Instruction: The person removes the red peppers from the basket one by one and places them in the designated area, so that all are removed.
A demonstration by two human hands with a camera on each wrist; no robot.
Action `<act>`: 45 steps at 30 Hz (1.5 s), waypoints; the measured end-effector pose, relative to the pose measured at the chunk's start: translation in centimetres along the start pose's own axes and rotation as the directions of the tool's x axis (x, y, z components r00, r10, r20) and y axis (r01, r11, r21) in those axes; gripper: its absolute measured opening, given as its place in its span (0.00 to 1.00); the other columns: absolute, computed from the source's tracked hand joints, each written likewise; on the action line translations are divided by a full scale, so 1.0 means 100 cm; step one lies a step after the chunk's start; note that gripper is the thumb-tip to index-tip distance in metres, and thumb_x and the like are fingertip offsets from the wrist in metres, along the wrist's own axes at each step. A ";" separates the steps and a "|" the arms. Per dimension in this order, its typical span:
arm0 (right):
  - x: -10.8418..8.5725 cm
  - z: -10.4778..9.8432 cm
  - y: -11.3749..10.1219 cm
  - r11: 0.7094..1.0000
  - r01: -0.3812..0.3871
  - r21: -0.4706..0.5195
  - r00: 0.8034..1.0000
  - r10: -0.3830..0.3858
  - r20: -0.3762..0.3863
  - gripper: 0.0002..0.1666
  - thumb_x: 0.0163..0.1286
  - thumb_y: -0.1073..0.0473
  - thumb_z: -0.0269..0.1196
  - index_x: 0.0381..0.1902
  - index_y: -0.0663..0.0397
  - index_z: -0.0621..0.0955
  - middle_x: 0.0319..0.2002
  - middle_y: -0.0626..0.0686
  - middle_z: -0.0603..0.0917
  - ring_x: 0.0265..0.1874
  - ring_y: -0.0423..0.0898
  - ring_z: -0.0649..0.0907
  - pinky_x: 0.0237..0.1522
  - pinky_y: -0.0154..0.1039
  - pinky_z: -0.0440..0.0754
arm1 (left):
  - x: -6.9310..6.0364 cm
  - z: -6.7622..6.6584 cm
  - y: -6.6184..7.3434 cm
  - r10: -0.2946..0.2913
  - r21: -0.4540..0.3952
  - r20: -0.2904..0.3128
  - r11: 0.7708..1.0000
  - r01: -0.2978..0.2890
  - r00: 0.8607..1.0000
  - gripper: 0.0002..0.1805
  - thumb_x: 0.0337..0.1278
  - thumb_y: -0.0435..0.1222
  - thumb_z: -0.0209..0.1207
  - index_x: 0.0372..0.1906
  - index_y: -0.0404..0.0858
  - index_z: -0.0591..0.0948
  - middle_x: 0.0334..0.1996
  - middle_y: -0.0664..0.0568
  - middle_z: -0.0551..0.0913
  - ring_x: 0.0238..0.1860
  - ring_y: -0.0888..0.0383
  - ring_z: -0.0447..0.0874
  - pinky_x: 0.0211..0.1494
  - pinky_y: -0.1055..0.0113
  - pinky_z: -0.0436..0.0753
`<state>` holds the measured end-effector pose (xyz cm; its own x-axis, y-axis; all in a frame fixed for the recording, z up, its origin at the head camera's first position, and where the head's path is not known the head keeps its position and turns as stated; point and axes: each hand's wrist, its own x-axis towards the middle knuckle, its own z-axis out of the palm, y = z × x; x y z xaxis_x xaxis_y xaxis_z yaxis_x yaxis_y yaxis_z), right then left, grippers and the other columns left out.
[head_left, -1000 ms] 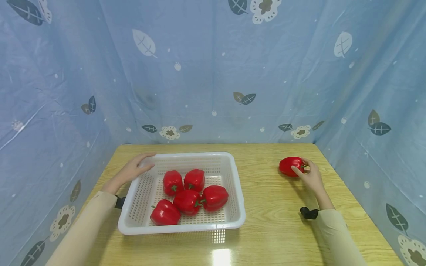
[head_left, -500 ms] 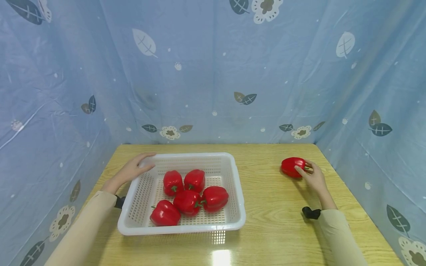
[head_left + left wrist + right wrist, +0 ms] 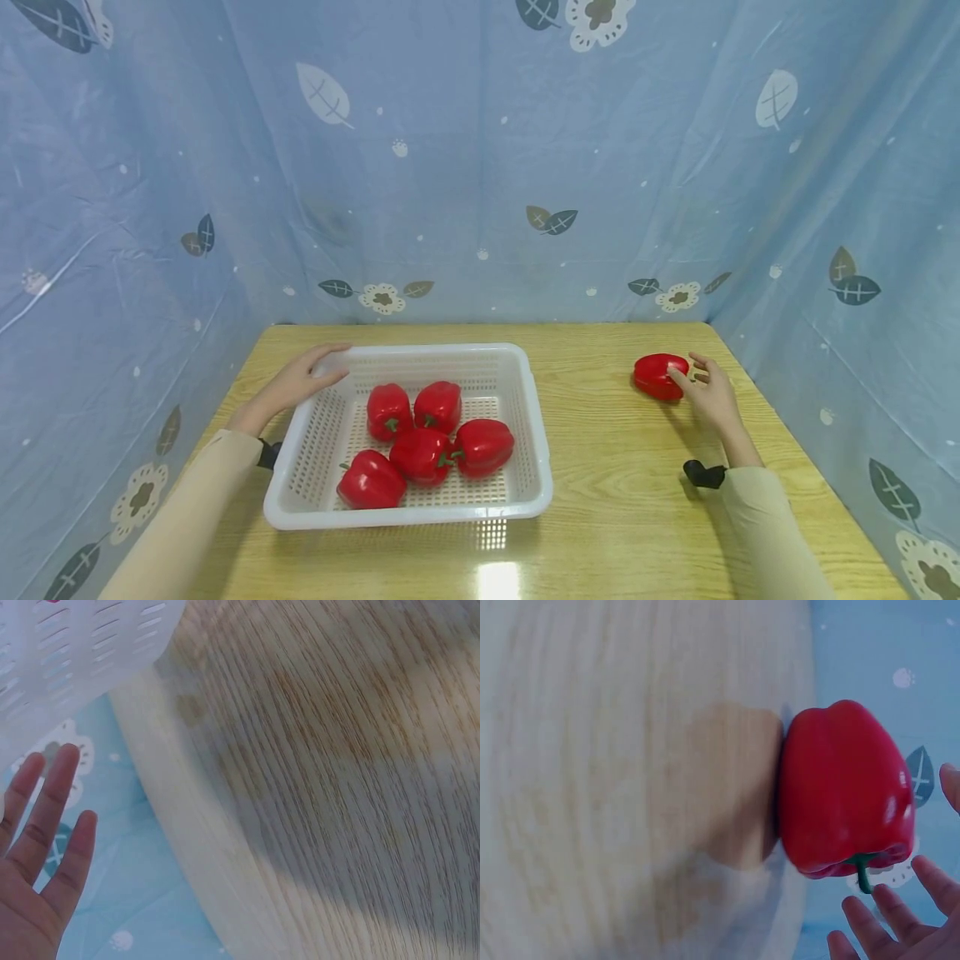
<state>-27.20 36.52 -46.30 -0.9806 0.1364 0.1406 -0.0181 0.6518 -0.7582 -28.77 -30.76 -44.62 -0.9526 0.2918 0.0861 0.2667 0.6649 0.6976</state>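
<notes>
A red bell pepper [image 3: 657,377] lies on its side on the table toward the back right. Beside its stem end is the right hand [image 3: 711,396], fingers spread and apart; in the right wrist view the fingertips are near the green stem of the pepper [image 3: 844,787], with a gap at the thumb. At the upper left corner of a white plastic basket [image 3: 408,518], the left hand [image 3: 294,385] rests with straight, spread fingers. The left wrist view shows three fingers of that hand [image 3: 45,847] extended below the basket's side [image 3: 82,652]. Several red peppers [image 3: 422,456] lie inside the basket.
The wooden table [image 3: 615,483] stretches between the basket and the lone pepper. A blue patterned curtain [image 3: 480,167] stands behind the table and along both sides. A black wrist strap piece [image 3: 703,474] shows by the right sleeve.
The right hand has let go of the lone pepper, its fingers opening and drawing back to the right. The pepper has shifted slightly right since the earliest frame. The left hand stays where it was.
</notes>
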 end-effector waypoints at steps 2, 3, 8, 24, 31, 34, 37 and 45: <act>0.001 -0.001 -0.003 1.000 0.011 -0.008 1.000 -0.011 -0.011 0.44 0.67 0.42 0.54 0.69 0.65 0.57 0.63 0.74 0.59 0.58 0.73 0.64 0.55 0.67 0.67 | 0.000 0.000 0.000 0.000 0.004 0.000 1.000 0.000 1.000 0.32 0.57 0.53 0.57 0.65 0.49 0.66 0.61 0.41 0.67 0.41 0.47 0.81 0.28 0.62 0.85; 0.001 -0.001 -0.005 1.000 0.020 -0.013 1.000 -0.021 -0.018 0.43 0.67 0.42 0.54 0.68 0.65 0.57 0.63 0.74 0.60 0.58 0.73 0.64 0.55 0.67 0.67 | 0.000 -0.001 0.001 0.001 0.006 0.000 1.000 -0.001 1.000 0.32 0.57 0.53 0.57 0.65 0.49 0.66 0.61 0.41 0.67 0.41 0.47 0.81 0.28 0.62 0.85; 0.004 -0.002 -0.014 0.998 0.053 -0.033 0.997 -0.054 -0.047 0.42 0.66 0.42 0.56 0.68 0.64 0.59 0.63 0.72 0.60 0.59 0.71 0.63 0.55 0.66 0.66 | 0.001 -0.001 0.001 0.015 0.011 -0.004 1.000 -0.015 1.000 0.32 0.57 0.53 0.57 0.65 0.49 0.67 0.62 0.41 0.67 0.44 0.45 0.79 0.31 0.61 0.86; 0.009 0.011 -0.050 0.979 0.192 -0.072 0.979 -0.196 -0.057 0.38 0.66 0.47 0.59 0.65 0.64 0.64 0.61 0.70 0.64 0.59 0.69 0.64 0.57 0.67 0.63 | 0.000 0.001 -0.002 0.018 -0.025 0.002 1.000 -0.017 1.000 0.31 0.57 0.51 0.58 0.65 0.47 0.66 0.60 0.41 0.68 0.37 0.49 0.82 0.26 0.64 0.85; 0.010 0.019 -0.068 0.969 0.235 -0.072 0.971 -0.237 -0.013 0.38 0.65 0.46 0.59 0.66 0.62 0.64 0.62 0.68 0.64 0.60 0.67 0.64 0.57 0.67 0.63 | 0.000 0.001 -0.002 0.009 -0.022 0.004 1.000 -0.009 1.000 0.31 0.57 0.52 0.57 0.65 0.49 0.67 0.60 0.41 0.67 0.37 0.50 0.82 0.26 0.64 0.85; 0.011 0.022 -0.073 0.963 0.265 -0.059 0.964 -0.265 -0.001 0.38 0.65 0.47 0.60 0.65 0.63 0.64 0.62 0.68 0.64 0.59 0.67 0.64 0.57 0.66 0.63 | 0.000 0.001 -0.003 0.012 -0.022 0.003 1.000 -0.012 1.000 0.31 0.57 0.52 0.57 0.65 0.49 0.67 0.60 0.41 0.67 0.38 0.49 0.82 0.27 0.64 0.85; 0.011 0.026 -0.079 0.953 0.297 -0.052 0.955 -0.297 0.008 0.37 0.65 0.48 0.60 0.65 0.63 0.65 0.62 0.68 0.65 0.59 0.67 0.65 0.57 0.66 0.63 | 0.000 0.001 -0.004 0.021 -0.025 -0.001 0.999 -0.021 1.000 0.31 0.58 0.50 0.58 0.65 0.47 0.67 0.60 0.40 0.68 0.39 0.48 0.82 0.27 0.63 0.85; 0.007 0.038 -0.099 0.947 0.320 0.005 0.945 -0.319 0.073 0.37 0.65 0.46 0.60 0.66 0.56 0.64 0.63 0.64 0.65 0.62 0.63 0.64 0.52 0.63 0.69 | 0.000 0.001 -0.002 0.018 -0.026 -0.005 0.999 -0.018 1.000 0.30 0.58 0.50 0.58 0.65 0.48 0.67 0.60 0.41 0.68 0.40 0.48 0.81 0.28 0.64 0.85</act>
<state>-28.41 27.34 -41.07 -0.9350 -0.1341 0.3284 -0.3319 0.6573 -0.6766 -28.81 -30.83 -44.85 -0.9483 0.3006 0.1019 0.2801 0.6414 0.7142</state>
